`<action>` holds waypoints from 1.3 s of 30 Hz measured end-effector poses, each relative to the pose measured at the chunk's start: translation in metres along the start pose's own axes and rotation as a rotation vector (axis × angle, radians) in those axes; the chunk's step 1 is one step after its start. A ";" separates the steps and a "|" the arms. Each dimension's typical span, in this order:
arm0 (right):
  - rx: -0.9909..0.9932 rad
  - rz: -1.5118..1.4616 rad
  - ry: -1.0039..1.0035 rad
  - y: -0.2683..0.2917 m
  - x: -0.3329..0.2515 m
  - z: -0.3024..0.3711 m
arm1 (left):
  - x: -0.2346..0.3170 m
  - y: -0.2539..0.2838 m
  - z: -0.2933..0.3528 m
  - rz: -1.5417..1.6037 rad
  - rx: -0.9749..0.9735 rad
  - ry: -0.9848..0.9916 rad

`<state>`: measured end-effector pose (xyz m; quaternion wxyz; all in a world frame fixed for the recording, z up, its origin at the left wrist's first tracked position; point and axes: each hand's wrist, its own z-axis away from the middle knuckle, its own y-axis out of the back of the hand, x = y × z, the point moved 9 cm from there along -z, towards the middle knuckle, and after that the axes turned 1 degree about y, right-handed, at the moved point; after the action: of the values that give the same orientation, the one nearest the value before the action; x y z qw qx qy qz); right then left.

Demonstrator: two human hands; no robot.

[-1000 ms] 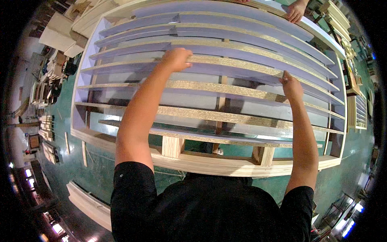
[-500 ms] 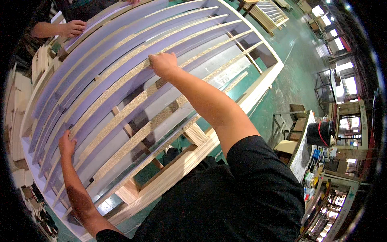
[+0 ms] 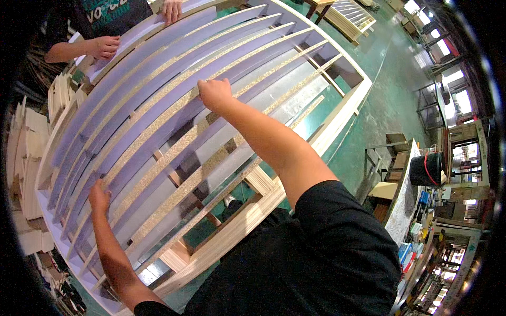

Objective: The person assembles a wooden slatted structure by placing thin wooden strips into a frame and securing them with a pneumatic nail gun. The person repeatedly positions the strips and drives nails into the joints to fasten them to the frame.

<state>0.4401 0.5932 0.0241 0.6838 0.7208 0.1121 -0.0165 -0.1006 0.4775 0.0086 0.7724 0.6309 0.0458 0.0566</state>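
A large pale wooden frame [image 3: 341,117] fills the middle of the view, with several long particleboard strips standing on edge across it, purple on their sides. My left hand [image 3: 98,198] is closed round the lower left part of one particleboard strip [image 3: 171,111]. Farther up, my right hand [image 3: 215,95] grips what looks like the same strip, its fingers bent over the top edge. My right arm crosses over the nearer strips and hides part of them. Grey panels show in the gaps below.
Across the frame stands a co-worker, one hand [image 3: 107,47] and another hand [image 3: 172,10] at its far edge. Stacked boards [image 3: 31,174] lie at the left. On the right are a cluttered workbench [image 3: 403,197] with a black bucket [image 3: 426,169] and green floor [image 3: 363,121].
The whole view has shifted slightly. More of the co-worker's second hand now shows on the far edge. Both my hands stay on the strip.
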 end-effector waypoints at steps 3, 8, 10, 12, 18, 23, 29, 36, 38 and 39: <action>0.028 -0.031 0.016 -0.001 -0.012 -0.006 | -0.045 -0.016 -0.005 -0.024 0.130 -0.070; 0.003 0.034 -0.025 -0.006 0.002 -0.008 | -0.028 -0.028 -0.029 -0.039 -0.001 -0.045; 0.027 0.031 0.017 0.001 0.001 -0.009 | -0.024 -0.026 -0.025 0.002 -0.047 -0.066; 0.014 0.026 0.051 0.008 -0.010 -0.009 | -0.036 -0.026 -0.022 0.009 -0.025 -0.071; -0.015 0.124 0.044 0.003 -0.003 -0.015 | -0.024 -0.018 -0.019 -0.001 0.040 -0.114; -0.012 0.130 0.054 0.002 -0.004 -0.018 | -0.019 -0.013 -0.017 -0.029 0.031 -0.081; -0.037 0.101 0.064 0.003 -0.006 -0.018 | -0.025 -0.018 -0.018 -0.052 0.043 -0.089; -0.029 0.044 0.077 0.003 -0.005 -0.015 | -0.036 -0.025 -0.025 -0.075 0.025 -0.001; -0.066 0.069 0.038 -0.001 -0.003 -0.011 | -0.037 -0.027 -0.027 -0.059 -0.004 0.013; -0.059 0.058 0.028 -0.002 0.004 -0.008 | -0.033 -0.027 -0.030 -0.044 -0.033 -0.017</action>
<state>0.4422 0.6021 0.0225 0.7032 0.7036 0.1010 0.0166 -0.1363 0.4965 -0.0237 0.7842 0.6173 0.0522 0.0352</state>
